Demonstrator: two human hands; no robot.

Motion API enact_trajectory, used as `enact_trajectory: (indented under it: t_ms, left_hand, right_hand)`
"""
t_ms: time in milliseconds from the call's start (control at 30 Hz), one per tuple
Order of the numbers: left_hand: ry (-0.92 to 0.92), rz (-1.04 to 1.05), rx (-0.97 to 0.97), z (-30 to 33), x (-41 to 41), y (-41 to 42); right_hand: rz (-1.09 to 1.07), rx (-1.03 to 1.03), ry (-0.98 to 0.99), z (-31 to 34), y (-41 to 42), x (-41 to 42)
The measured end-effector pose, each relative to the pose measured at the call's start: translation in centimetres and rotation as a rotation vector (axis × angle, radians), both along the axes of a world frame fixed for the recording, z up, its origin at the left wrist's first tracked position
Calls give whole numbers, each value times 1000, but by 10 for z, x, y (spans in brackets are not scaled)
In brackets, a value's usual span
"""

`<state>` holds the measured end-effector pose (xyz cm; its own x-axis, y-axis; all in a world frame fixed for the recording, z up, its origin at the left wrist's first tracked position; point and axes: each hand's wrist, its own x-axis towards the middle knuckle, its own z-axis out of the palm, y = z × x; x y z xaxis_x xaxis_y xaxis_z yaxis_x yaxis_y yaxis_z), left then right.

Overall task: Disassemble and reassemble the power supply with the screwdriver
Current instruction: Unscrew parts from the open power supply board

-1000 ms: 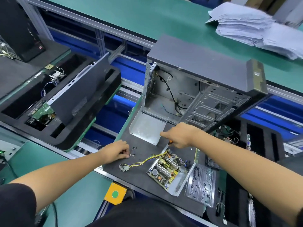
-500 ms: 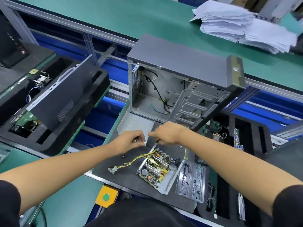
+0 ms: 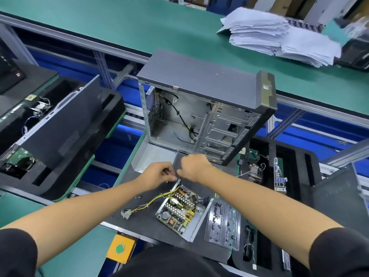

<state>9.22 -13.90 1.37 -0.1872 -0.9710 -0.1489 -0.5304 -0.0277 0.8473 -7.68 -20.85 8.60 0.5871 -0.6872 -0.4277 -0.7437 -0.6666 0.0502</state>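
Observation:
The opened power supply (image 3: pixel 180 211) lies on the black mat, its circuit board bare in a metal tray. Yellow wires run from it to a white connector (image 3: pixel 125 213). Its bent metal cover (image 3: pixel 151 156) lies just beyond my hands. My right hand (image 3: pixel 194 166) grips the screwdriver (image 3: pixel 179 179), of which only the dark shaft end shows below the fist. My left hand (image 3: pixel 159 174) is curled, thumb and forefinger pinching something small, apparently a screw, against the screwdriver tip. A loose screw (image 3: pixel 138 196) lies on the mat.
An open computer case (image 3: pixel 199 86) stands right behind my hands. A clear plastic parts tray (image 3: pixel 223 220) lies to the right of the power supply. Black foam trays (image 3: pixel 60 126) sit to the left, circuit boards (image 3: pixel 277 176) to the right, paper stacks (image 3: pixel 279 37) far back, an orange button box (image 3: pixel 119 248) near me.
My left hand left the loose screws on the mat and moved right to meet my right hand. The right hand has stayed above the power supply's corner, still holding the screwdriver.

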Motion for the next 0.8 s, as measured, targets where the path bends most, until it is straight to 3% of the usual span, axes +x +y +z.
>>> enact_trajectory:
  t_ms: [100,267,367,567,700,800]
  left_hand:
    - [3,3,18,-1,1,1]
    - [-14,2,47,-4,2,4]
    - [-9,-2,55,-5,1,4]
    - [18,55,74,-6,-4,2]
    - [38,78,85,-4,-11,3]
    - [25,78,88,-4,-14,5]
  right_hand:
    - [52,49,23,10,1,-1]
    - [343,20,-33,12,2,-2]
    - [382,-5,-36,13,1,-3]
    - [267,-102,10,6,4,1]
    - [1,-69,5,3,10,5]
    - [-11,-42,-19,6,9,-1]
